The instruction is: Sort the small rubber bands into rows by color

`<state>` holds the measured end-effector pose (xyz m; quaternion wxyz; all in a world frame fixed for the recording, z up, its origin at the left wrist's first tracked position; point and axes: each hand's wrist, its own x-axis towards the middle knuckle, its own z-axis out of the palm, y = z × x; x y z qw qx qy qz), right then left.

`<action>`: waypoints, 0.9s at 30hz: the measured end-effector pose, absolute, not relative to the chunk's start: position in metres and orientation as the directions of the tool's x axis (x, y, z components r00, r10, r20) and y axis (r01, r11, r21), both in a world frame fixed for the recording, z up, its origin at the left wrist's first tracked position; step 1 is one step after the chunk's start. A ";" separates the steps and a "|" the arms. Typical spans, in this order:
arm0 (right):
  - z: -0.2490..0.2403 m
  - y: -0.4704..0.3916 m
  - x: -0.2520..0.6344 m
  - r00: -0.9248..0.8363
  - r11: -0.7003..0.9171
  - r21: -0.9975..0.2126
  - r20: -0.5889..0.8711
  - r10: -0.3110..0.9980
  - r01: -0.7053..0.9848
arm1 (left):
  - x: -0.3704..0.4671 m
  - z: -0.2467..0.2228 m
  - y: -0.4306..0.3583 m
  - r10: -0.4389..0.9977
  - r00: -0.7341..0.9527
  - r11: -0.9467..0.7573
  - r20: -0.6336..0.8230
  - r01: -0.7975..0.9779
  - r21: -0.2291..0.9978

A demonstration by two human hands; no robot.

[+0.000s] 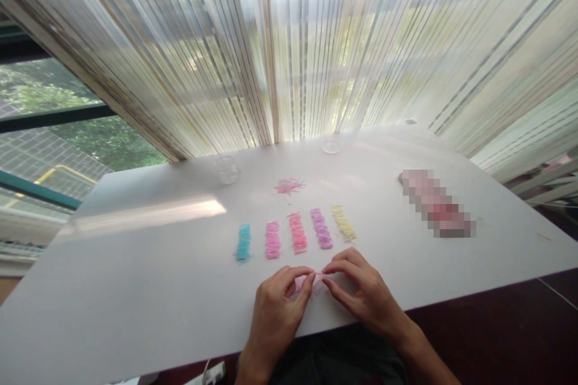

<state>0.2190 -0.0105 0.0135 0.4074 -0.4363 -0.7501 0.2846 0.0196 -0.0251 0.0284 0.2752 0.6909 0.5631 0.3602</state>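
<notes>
My left hand (279,308) and my right hand (366,290) meet near the table's front edge, thumbs and forefingers closed in pinches. Between the fingertips runs a thin pink strand (318,274), pinched at both ends; its exact kind is too small to tell. Below it lies a pale pink clump (301,281), partly hidden by my left fingers. Beyond my hands, strips of small thin pieces are laid side by side: teal (243,243), pink (273,239), coral (297,233), purple (321,228) and yellow (344,222). Farther back is a loose mixed pile (289,185) of similar pieces.
A clear round container (226,169) stands at the back left of the white table (158,289). A clear round lid-like disc (331,147) lies at the back. On the right is a blurred-out pinkish oblong object (436,204). Striped curtains (298,48) hang along the back edge.
</notes>
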 end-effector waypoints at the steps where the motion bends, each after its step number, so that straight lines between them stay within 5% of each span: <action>1: 0.013 -0.010 0.219 -0.280 0.460 -0.782 0.370 0.886 0.421 | 0.020 0.029 -0.025 0.978 0.095 -0.205 0.185 0.582 0.787; 27: 0.020 -0.009 0.220 -0.224 0.442 -0.810 0.382 0.897 0.386 | 0.020 0.027 -0.026 0.978 0.167 -0.203 0.129 0.580 0.789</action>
